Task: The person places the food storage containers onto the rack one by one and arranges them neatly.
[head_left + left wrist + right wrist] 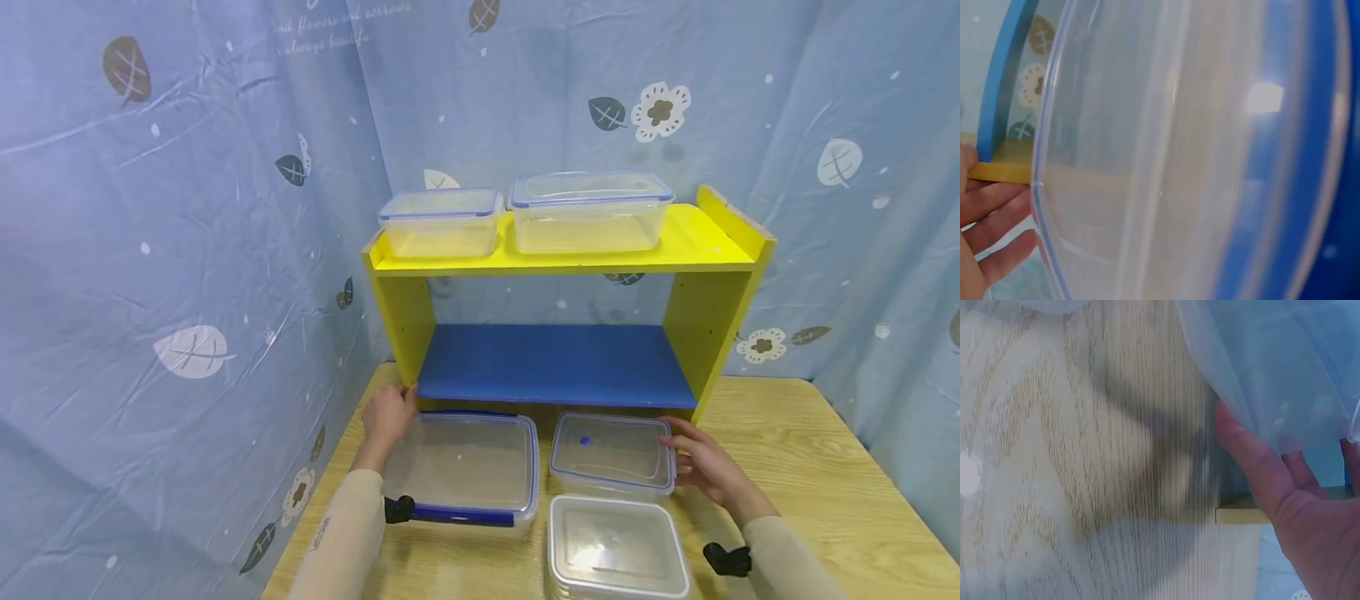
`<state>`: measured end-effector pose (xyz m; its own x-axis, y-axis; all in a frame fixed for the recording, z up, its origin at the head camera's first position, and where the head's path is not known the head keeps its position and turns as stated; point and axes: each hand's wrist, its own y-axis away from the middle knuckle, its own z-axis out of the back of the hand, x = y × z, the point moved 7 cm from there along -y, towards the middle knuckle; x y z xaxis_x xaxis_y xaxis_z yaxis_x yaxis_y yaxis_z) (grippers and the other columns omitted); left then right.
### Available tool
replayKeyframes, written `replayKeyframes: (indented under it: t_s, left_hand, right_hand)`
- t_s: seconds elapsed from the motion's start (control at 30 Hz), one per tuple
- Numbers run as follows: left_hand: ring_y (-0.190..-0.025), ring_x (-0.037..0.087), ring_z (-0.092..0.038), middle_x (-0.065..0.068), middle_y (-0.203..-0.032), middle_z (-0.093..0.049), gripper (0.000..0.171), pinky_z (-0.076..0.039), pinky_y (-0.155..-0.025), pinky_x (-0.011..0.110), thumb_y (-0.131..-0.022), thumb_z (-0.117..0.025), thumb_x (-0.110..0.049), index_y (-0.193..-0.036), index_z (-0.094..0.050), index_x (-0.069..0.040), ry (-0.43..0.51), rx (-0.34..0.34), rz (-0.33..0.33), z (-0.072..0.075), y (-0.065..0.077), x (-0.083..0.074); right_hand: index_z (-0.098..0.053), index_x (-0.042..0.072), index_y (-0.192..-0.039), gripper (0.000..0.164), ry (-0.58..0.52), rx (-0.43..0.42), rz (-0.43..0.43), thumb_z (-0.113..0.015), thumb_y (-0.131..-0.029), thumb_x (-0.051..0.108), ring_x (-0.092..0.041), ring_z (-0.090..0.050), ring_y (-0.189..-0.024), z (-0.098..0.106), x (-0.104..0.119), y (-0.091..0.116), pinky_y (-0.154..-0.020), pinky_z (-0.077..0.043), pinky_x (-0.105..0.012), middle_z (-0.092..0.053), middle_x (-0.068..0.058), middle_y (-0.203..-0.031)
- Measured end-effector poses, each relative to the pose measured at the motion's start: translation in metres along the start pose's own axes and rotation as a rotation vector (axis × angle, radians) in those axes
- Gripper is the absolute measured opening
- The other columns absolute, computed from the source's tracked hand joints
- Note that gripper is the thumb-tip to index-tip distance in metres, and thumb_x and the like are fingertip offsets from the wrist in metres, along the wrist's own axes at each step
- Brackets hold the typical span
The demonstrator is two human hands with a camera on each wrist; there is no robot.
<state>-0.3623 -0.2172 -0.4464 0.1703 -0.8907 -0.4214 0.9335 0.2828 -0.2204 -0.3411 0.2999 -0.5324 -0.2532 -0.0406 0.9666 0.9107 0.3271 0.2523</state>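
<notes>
From my remote station: right hand [708,467] at the right end of the small box [611,454], a clear one with a blue-edged lid and a small blue mark on it. The grip there is closed on that end; the right wrist view gives the thumb against the box's wall and other fingers round its corner. Small box sits over the table [787,467], just before the front edge of the blue board [555,358], right of middle; I cannot tell if its base touches the wood. Left hand [386,417] pinches the yellow front edge of the shelf [405,325], low on its left side, thumb on one face and fingers on the other in my left wrist view. Close by it, the large box [468,462], clear with dark blue clips, lies left of the small box, a gap between them. Nearer the wearer I note a pale-rimmed box [618,546], just below the small one in the head view. Up on the yellow top, two blue-edged boxes stand side by side: a shorter box [442,225] at left, a longer box [588,217] at right. Blue leaf-print curtain [225,250] behind and to the sides.
</notes>
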Motion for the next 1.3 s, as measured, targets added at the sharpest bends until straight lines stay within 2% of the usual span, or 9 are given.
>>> replayKeyframes:
  t_s: [0.1, 0.23, 0.33, 0.43, 0.63, 0.93, 1.3]
  left_hand:
    - [-0.049, 0.017, -0.044, 0.001, -0.056, -0.048, 0.042, -0.029, -0.046, 0.030, -0.098, -0.055, -0.039, -0.066, -0.057, -0.012, 0.010, 0.008, 0.011, 0.001, -0.001, -0.001]
    - [-0.050, 0.018, -0.045, 0.002, -0.057, -0.049, 0.041, -0.030, -0.047, 0.030, -0.098, -0.054, -0.040, -0.068, -0.059, -0.012, 0.008, 0.020, 0.033, 0.001, -0.001, -0.001]
    - [-0.051, 0.018, -0.046, 0.002, -0.058, -0.050, 0.041, -0.030, -0.047, 0.030, -0.098, -0.054, -0.040, -0.069, -0.059, -0.012, -0.001, 0.024, 0.039, 0.001, -0.001, 0.000]
    - [-0.050, 0.018, -0.045, 0.002, -0.057, -0.050, 0.041, -0.030, -0.047, 0.030, -0.098, -0.054, -0.040, -0.068, -0.059, -0.012, -0.006, 0.029, 0.036, 0.001, -0.001, 0.000]
    - [-0.051, 0.017, -0.045, 0.002, -0.058, -0.049, 0.042, -0.029, -0.046, 0.030, -0.098, -0.053, -0.041, -0.068, -0.058, -0.013, -0.016, 0.042, 0.025, 0.001, -0.002, 0.001]
    - [-0.050, 0.018, -0.046, 0.002, -0.057, -0.050, 0.042, -0.030, -0.046, 0.030, -0.098, -0.053, -0.041, -0.068, -0.058, -0.013, -0.015, 0.043, 0.011, 0.001, -0.002, 0.000]
    - [-0.050, 0.018, -0.045, 0.001, -0.057, -0.049, 0.042, -0.030, -0.046, 0.030, -0.098, -0.054, -0.041, -0.067, -0.058, -0.013, -0.008, 0.044, 0.018, 0.001, 0.000, -0.001]
  right_hand:
    - [-0.037, 0.031, -0.142, 0.041, -0.038, 0.009, 0.000, -0.047, -0.102, 0.025, -0.012, -0.065, -0.095, 0.002, 0.002, 0.003, -0.082, -0.054, -0.045, -0.058, 0.017, -0.106]
    - [-0.037, 0.038, -0.145, 0.045, -0.090, 0.044, 0.006, -0.043, -0.104, 0.024, -0.011, -0.065, -0.096, 0.002, 0.005, 0.007, -0.082, -0.055, -0.043, -0.058, 0.021, -0.108]
    - [-0.040, 0.042, -0.143, 0.043, -0.112, 0.038, 0.016, -0.044, -0.104, 0.025, -0.010, -0.064, -0.097, 0.003, 0.008, 0.011, -0.081, -0.055, -0.040, -0.057, 0.025, -0.110]
    - [-0.042, 0.042, -0.142, 0.042, -0.126, 0.030, 0.034, -0.043, -0.104, 0.024, -0.011, -0.064, -0.097, 0.004, 0.011, 0.015, -0.079, -0.055, -0.038, -0.057, 0.026, -0.111]
    - [-0.051, 0.041, -0.136, 0.041, -0.171, 0.065, 0.104, -0.042, -0.104, 0.017, -0.011, -0.064, -0.096, 0.004, 0.018, 0.020, -0.079, -0.055, -0.037, -0.060, 0.023, -0.112]
    - [-0.054, 0.039, -0.134, 0.042, -0.142, 0.103, 0.136, -0.043, -0.103, 0.013, -0.013, -0.067, -0.099, 0.002, 0.028, 0.024, -0.075, -0.057, -0.040, -0.059, 0.026, -0.117]
    - [-0.056, 0.036, -0.132, 0.044, -0.231, 0.252, 0.219, -0.034, -0.105, 0.009, -0.012, -0.067, -0.102, -0.018, 0.052, 0.032, -0.081, -0.057, -0.037, -0.062, 0.018, -0.123]
